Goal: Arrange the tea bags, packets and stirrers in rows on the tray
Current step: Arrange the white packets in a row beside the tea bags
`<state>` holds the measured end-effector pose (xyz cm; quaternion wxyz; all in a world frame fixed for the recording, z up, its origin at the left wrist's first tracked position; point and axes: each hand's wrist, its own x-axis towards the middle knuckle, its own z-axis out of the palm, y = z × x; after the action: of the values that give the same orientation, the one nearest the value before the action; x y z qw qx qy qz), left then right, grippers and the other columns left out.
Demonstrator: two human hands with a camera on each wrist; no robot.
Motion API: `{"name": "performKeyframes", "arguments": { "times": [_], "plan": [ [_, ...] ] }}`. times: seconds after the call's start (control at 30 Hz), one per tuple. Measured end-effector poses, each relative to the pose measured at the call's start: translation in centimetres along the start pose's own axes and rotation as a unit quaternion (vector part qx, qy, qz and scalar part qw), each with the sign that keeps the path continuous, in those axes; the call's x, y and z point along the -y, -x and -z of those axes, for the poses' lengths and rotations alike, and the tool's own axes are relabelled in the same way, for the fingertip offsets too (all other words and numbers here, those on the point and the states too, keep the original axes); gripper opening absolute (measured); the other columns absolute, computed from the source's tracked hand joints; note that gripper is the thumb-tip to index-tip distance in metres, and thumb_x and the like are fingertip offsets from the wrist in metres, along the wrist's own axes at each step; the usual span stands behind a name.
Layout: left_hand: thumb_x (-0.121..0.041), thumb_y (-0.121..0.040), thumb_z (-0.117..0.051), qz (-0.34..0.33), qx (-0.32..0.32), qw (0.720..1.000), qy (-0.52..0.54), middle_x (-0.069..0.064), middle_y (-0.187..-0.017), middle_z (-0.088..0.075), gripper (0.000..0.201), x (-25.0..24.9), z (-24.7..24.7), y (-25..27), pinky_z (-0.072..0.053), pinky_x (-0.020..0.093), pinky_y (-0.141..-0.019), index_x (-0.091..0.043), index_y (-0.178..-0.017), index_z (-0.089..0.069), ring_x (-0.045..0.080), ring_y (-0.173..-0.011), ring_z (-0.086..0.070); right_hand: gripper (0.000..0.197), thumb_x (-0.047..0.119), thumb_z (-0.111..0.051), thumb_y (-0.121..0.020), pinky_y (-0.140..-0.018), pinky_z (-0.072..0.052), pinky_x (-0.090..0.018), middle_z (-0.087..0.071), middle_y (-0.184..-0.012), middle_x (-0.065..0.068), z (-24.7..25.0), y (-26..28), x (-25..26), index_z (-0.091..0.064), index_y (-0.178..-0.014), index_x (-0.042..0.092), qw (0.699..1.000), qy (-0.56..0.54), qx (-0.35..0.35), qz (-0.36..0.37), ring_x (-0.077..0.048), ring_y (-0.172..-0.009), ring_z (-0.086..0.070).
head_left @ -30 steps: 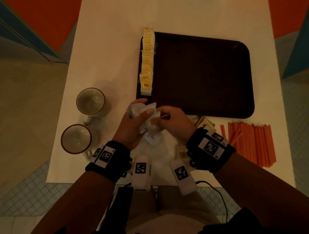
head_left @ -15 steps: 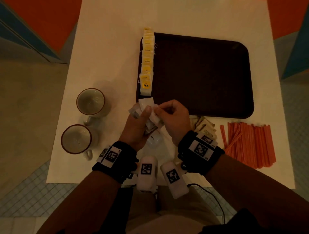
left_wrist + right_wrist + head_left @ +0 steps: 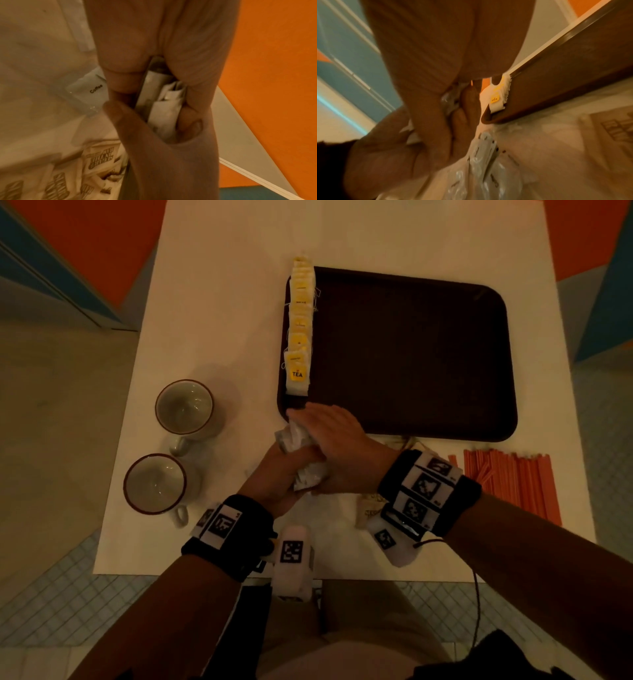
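Observation:
My left hand grips a bundle of white packets just in front of the tray's near left corner. In the left wrist view the packets sit upright between thumb and fingers. My right hand lies flat across the top of the bundle, its straight fingers reaching to the corner of the dark brown tray. A row of overlapping tea bags with yellow tags runs along the tray's left edge. Orange stirrers lie on the table to the right.
Two empty cups stand to the left of my hands. Brown sugar packets lie under my right wrist. A loose coffee packet and clear packets lie on the white table beneath my hands.
My right hand stopped pinching at the bundle and now lies flat over it, fingers stretched toward the tray corner. Both hands have moved forward, nearer the tray.

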<state>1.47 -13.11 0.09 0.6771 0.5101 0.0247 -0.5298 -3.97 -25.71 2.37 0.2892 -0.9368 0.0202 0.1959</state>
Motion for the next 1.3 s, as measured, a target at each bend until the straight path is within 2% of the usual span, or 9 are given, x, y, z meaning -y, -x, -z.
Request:
{"name": "performKeyframes", "arguments": {
  "times": [0.17,0.33,0.47,0.6,0.73,0.87,1.03,1.17,1.3],
  "plan": [
    [-0.006,-0.097,-0.032,0.036,-0.03,0.999,0.0,-0.013,-0.064,-0.071,0.026,0.8,-0.3,0.3,-0.053,0.017,-0.05,-0.023,-0.091,-0.051,0.005,-0.067,-0.066,0.086,0.035,-0.082,-0.064,-0.104,-0.032,-0.047,-0.044,-0.135,-0.012,-2.0,-0.4,-0.3,-0.038,-0.135,0.01,0.995,-0.047,-0.056,0.066,-0.029,-0.124,-0.043],
    [-0.009,-0.098,-0.034,0.065,-0.086,0.992,0.068,0.02,-0.13,-0.052,0.033,1.2,-0.7,0.8,-0.046,0.038,-0.091,-0.005,-0.129,-0.045,0.032,-0.121,-0.049,0.075,0.037,-0.08,-0.064,-0.095,-0.039,-0.042,-0.053,-0.122,-0.009,-2.2,-0.7,0.2,-0.047,-0.126,0.01,0.993,-0.049,-0.084,0.068,-0.026,-0.111,-0.05],
    [-0.009,-0.079,-0.056,0.082,-0.009,0.993,0.088,0.009,-0.094,-0.072,0.028,0.3,-0.2,0.9,-0.057,0.028,-0.067,-0.011,-0.107,-0.06,0.021,-0.09,-0.069,0.072,0.034,-0.081,-0.064,-0.087,-0.045,-0.041,-0.056,-0.113,-0.01,-2.0,-0.5,0.1,-0.05,-0.122,0.006,0.988,-0.1,-0.11,0.048,-0.024,-0.098,-0.052],
    [-0.012,-0.089,-0.052,0.031,-0.071,0.997,0.002,-0.002,-0.1,-0.062,0.021,0.4,-1.3,0.6,-0.05,0.025,-0.071,-0.024,-0.105,-0.054,0.016,-0.099,-0.059,0.088,0.052,-0.082,-0.054,-0.089,-0.042,-0.036,-0.054,-0.115,-0.003,-2.6,-0.4,0.1,-0.047,-0.126,0.014,0.991,-0.079,-0.099,0.035,-0.019,-0.1,-0.051],
    [-0.028,-0.078,-0.063,-0.083,-0.117,0.966,0.216,0.021,-0.119,-0.059,0.054,0.3,-1.7,0.0,-0.046,0.024,-0.09,-0.002,-0.124,-0.049,0.009,-0.108,-0.051,0.071,0.038,-0.084,-0.057,-0.088,-0.042,-0.035,-0.058,-0.11,-0.004,-2.2,-0.4,0.4,-0.054,-0.117,0.015,0.993,-0.079,-0.086,0.033,-0.02,-0.097,-0.053],
    [-0.06,-0.043,-0.084,0.045,-0.024,0.998,0.035,0.012,-0.125,-0.057,0.113,1.5,0.0,0.5,-0.056,0.022,-0.074,-0.009,-0.134,-0.041,0.019,-0.11,-0.059,0.053,0.031,-0.079,-0.064,-0.085,-0.044,-0.036,-0.061,-0.104,-0.004,-1.5,-0.2,0.8,-0.058,-0.109,0.015,0.994,-0.066,-0.081,0.03,-0.021,-0.093,-0.054],
    [-0.034,-0.061,-0.078,0.031,0.011,0.999,0.021,0.007,-0.138,-0.048,0.101,0.5,0.7,-0.1,-0.057,0.028,-0.079,-0.022,-0.146,-0.024,0.02,-0.115,-0.056,0.061,0.048,-0.073,-0.064,-0.09,-0.04,-0.037,-0.058,-0.106,0.002,-1.7,0.0,1.6,-0.052,-0.115,0.021,0.99,-0.013,-0.132,-0.041,-0.019,-0.099,-0.051],
    [-0.025,-0.079,-0.063,0.017,0.023,0.999,0.035,0.006,-0.114,-0.065,0.044,-0.1,0.2,0.9,-0.055,0.032,-0.084,-0.021,-0.122,-0.05,0.019,-0.105,-0.063,0.075,0.051,-0.073,-0.062,-0.094,-0.038,-0.038,-0.054,-0.117,0.002,-0.9,-0.2,2.0,-0.045,-0.124,0.02,0.991,-0.001,-0.119,-0.053,-0.02,-0.107,-0.047],
    [-0.02,-0.081,-0.058,0.031,0.033,0.998,0.053,0.009,-0.1,-0.071,0.037,-0.3,0.5,1.3,-0.058,0.033,-0.067,-0.014,-0.117,-0.056,0.023,-0.091,-0.069,0.102,0.044,-0.083,-0.057,-0.101,-0.035,-0.035,-0.041,-0.134,-0.001,0.5,0.6,1.3,-0.028,-0.139,0.021,0.994,-0.095,-0.006,-0.045,-0.021,-0.118,-0.038]
  ]
}}
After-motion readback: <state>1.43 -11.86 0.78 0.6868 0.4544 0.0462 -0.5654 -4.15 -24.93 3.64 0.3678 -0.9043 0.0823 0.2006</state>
